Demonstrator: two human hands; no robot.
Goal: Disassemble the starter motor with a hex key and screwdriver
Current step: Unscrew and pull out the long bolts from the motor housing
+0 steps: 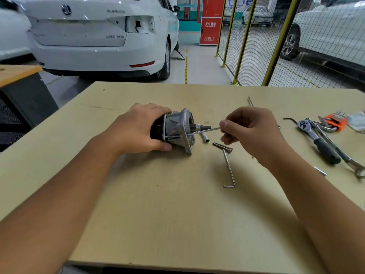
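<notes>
The starter motor [177,127] lies on its side on the wooden table [158,204], black body to the left, silver flanged nose to the right. My left hand [138,131] grips the black body from above. My right hand [250,133] pinches the end of a long thin bolt [207,130] that sticks out of the motor's flange toward the right. A silver hex key [229,171] lies on the table just in front of the motor, below my right hand.
Two short dark bolts [222,146] and a small socket [204,138] lie beside the flange. At the right are a ratchet [320,143], a wrench [347,159], an orange hex key set [335,120] and a thin rod [250,101]. White cars and a yellow mesh fence stand beyond the table.
</notes>
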